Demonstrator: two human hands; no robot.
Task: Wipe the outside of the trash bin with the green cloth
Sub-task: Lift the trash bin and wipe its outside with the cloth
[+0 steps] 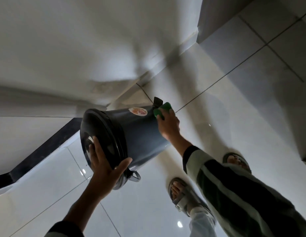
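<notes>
A dark grey round trash bin (142, 134) with a black lid (101, 139) leans tilted toward me, its foot pedal (157, 101) at the far bottom end. A round sticker (138, 111) shows on its side. My left hand (104, 166) presses flat on the lid and grips its rim, thumb around the edge. My right hand (168, 127) holds the green cloth (162, 110) against the bin's outer wall near the base, close to the pedal. Part of the cloth is hidden under my fingers.
Glossy white floor tiles (234, 93) surround the bin. White walls meet in a corner (128, 82) behind it. A black strip (43, 151) runs along the left. My two sandalled feet (181, 194) stand at the lower right. A grey ledge (299, 134) juts in at right.
</notes>
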